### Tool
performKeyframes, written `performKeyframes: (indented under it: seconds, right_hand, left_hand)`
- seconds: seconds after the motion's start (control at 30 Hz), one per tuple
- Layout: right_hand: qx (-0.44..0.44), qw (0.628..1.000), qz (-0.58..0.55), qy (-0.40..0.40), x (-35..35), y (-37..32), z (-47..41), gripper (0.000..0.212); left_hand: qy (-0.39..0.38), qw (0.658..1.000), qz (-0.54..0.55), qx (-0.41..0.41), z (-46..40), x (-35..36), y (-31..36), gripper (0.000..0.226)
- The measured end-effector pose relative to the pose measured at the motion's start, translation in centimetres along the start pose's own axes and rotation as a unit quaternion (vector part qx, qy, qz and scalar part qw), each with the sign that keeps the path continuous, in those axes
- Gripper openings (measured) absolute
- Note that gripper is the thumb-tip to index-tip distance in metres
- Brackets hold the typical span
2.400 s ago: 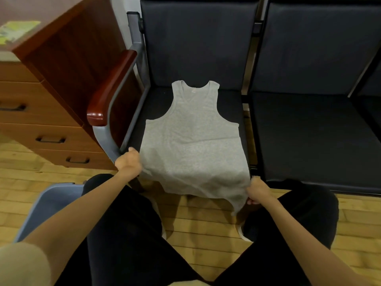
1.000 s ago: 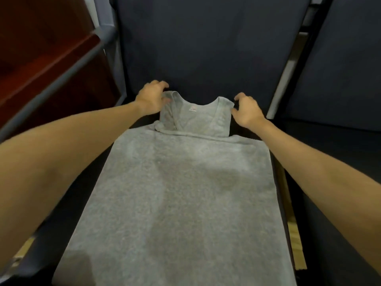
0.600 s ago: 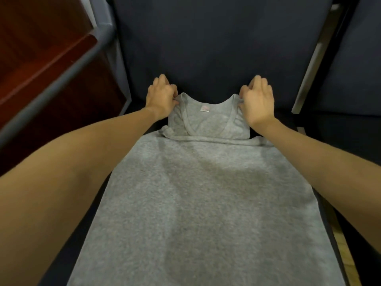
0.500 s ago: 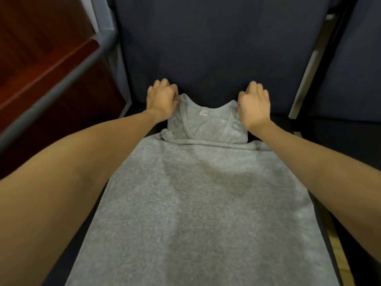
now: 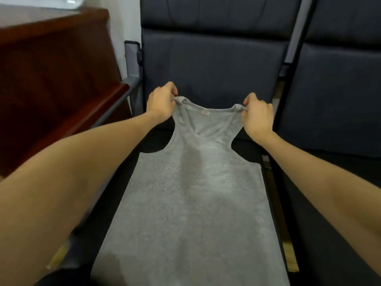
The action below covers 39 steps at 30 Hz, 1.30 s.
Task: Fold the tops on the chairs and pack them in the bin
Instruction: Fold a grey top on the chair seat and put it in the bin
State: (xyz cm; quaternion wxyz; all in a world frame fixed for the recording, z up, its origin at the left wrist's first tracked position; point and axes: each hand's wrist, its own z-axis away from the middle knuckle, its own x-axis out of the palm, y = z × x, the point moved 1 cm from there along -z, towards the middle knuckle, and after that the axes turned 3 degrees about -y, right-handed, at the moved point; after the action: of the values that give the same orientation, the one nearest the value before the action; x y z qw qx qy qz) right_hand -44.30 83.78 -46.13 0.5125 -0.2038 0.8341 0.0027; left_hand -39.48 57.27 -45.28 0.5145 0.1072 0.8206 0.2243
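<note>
Dark padded chairs (image 5: 210, 65) set side by side on grey frame — red-brown wood cabinet (image 5: 51, 79) placed left; wood floor (image 5: 288, 256) glimpsed between seats.

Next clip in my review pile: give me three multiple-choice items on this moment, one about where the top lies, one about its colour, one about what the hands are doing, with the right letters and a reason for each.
1. Where does the tank top lie?
A. on the dark chair seat
B. on the wooden cabinet
C. on the floor

2. What colour is the tank top?
A. white
B. grey
C. navy

3. What are the left hand and the right hand doing?
A. both rest flat on the cloth
B. only one touches the top
C. each pinches one shoulder strap

Answers:
1 A, the top is spread along the seat in front of the backrest.
2 B, the knit is plain grey against the dark upholstery.
3 C, curled fingers of each hand grip a strap end, lifting the neckline.
</note>
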Motion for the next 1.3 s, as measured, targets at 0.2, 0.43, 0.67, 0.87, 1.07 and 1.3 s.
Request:
performKeyframes:
  seconds: [0.2,0.43,0.67,0.87,1.07,1.3]
  right_hand:
    - [-0.059,0.997,0.030,-0.038,-6.0,-1.0,8.6,0.018]
    - [-0.094,0.992,-0.003,-0.080,-8.4,-1.7,20.4,0.013]
    - [-0.119,0.970,0.003,-0.213,-5.7,-1.0,30.2,0.012]
    - [0.006,0.957,-0.159,-0.242,-6.0,0.3,36.1,0.020]
    - [0.313,0.898,-0.277,-0.141,-9.3,1.4,41.9,0.026]
    - [0.574,0.671,-0.421,-0.207,-7.3,3.3,45.0,0.061]
  left_hand:
    - [-0.043,0.999,-0.007,0.005,9.0,-4.8,0.9,0.015]
    - [-0.096,0.994,-0.030,0.046,20.8,-6.7,0.3,0.009]
    - [-0.231,0.964,-0.115,0.058,30.9,-3.9,-3.0,0.010]
    - [-0.198,0.978,-0.042,-0.045,38.1,-3.3,-3.3,0.044]
    - [-0.072,0.921,0.111,-0.365,42.4,-3.6,-3.3,0.067]
    - [-0.081,0.809,0.258,-0.522,44.5,-1.9,-7.5,0.082]
